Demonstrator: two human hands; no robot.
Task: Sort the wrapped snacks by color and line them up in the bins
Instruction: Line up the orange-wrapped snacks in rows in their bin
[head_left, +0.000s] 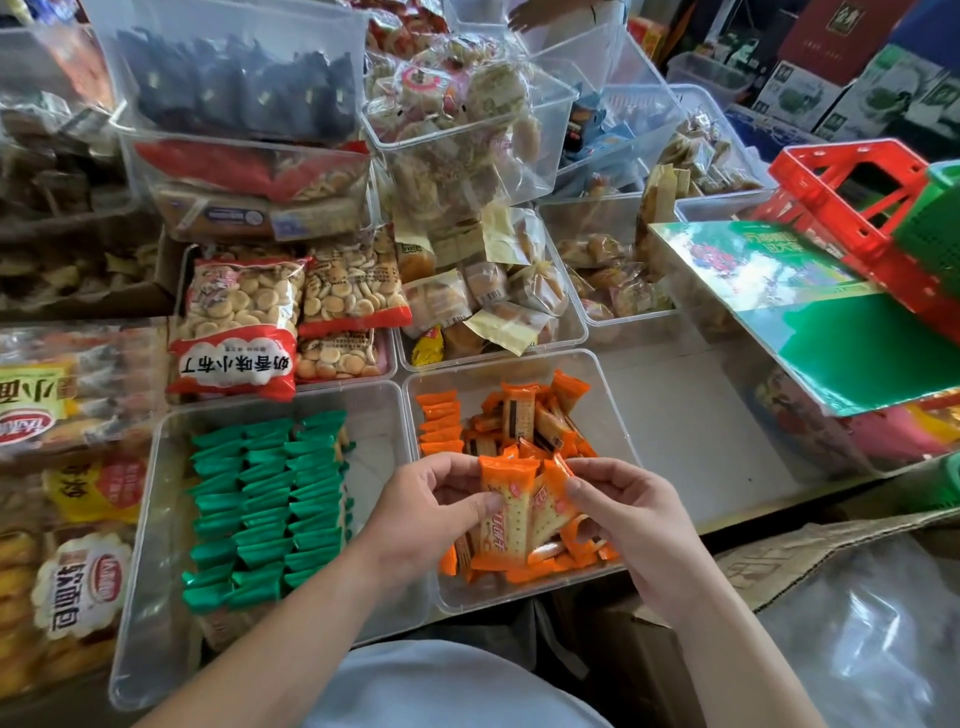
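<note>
Left hand (436, 499): thumb and curled fingers pinch the left edge of an upright orange packet (506, 512); the grip is narrow and holds the wrapper only.
Right hand (626, 519): thumb and fingers pinch a second, tilted orange packet (555, 501) just right of the first; the two wrappers touch and overlap.
Where the snacks are: both held packets hang over the near part of the orange bin (519, 357); a loose heap (530, 418) lies across its middle; a short tidy row (440, 423) stands along its far-left side.
Green bin (150, 519): just left of the orange one; green packets (270, 499) stand in three lined columns; by the look of it, that colour is done.
Risk, slip: the glossy film is gripped only at its edges; a packet could slide free and drop flat onto the heap; the cause would be a fingertip pinch on slick wrapper.
Risk, row: new packets set beside the short row could tip it like dominoes; nothing visible braces its near end, and the heap crowds it from the right.
Risk, facing: the two packets sit at different tilts; placed together, they could land skewed or facing opposite ways.
Risk, crowding: the heap lies where later rows should go; packets could be buried, or crushed under the wrists.
Risk, colour: slight; every packet seen in this bin is orange, though those deep in the heap are hidden.
</note>
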